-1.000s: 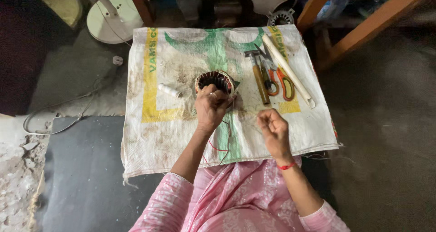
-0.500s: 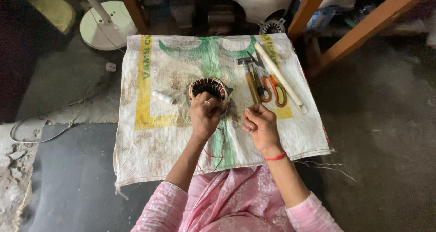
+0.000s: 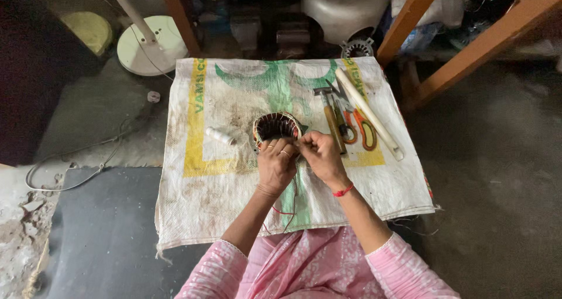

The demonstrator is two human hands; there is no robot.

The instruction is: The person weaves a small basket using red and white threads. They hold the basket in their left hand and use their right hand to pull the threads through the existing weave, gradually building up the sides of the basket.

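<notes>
A round motor stator [image 3: 275, 127] with dark copper windings sits in the middle of a white woven sack [image 3: 216, 188] spread on the floor. My left hand [image 3: 276, 165] grips the stator's near rim, fingers curled over it. My right hand [image 3: 321, 156] is pinched together at the stator's right edge, thumb and fingers closed on something thin there; what it pinches is too small to tell. A thin red wire [image 3: 285, 208] trails from under my hands toward my lap.
On the sack to the right lie a hammer [image 3: 329, 118], orange-handled scissors [image 3: 358, 125] and a long white tube [image 3: 367, 113]. A small white roll [image 3: 220, 136] lies left of the stator. A white fan base [image 3: 153, 44], wooden legs [image 3: 468, 53] and cables [image 3: 76, 170] surround it.
My right hand has moved left to the stator's right edge and now meets my left hand there. The camera view has shifted slightly.
</notes>
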